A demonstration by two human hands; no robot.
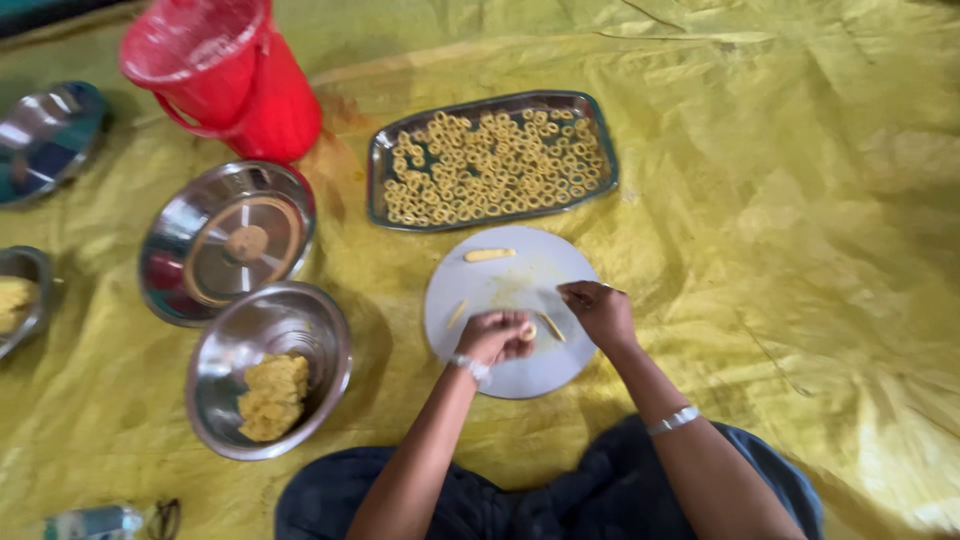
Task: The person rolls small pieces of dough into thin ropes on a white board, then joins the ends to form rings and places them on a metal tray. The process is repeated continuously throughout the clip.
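Here we pinch a small dough ring (527, 330) in our left hand (492, 335) over the white round board (470, 290); a dough strip (552, 327), held by right hand (598, 312) fingertips, slants just right of it.

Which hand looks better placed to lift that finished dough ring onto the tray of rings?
Probably the right hand: it lies nearer the tray, with a short dough strip at its fingertips. The left hand is curled around the dough ring.
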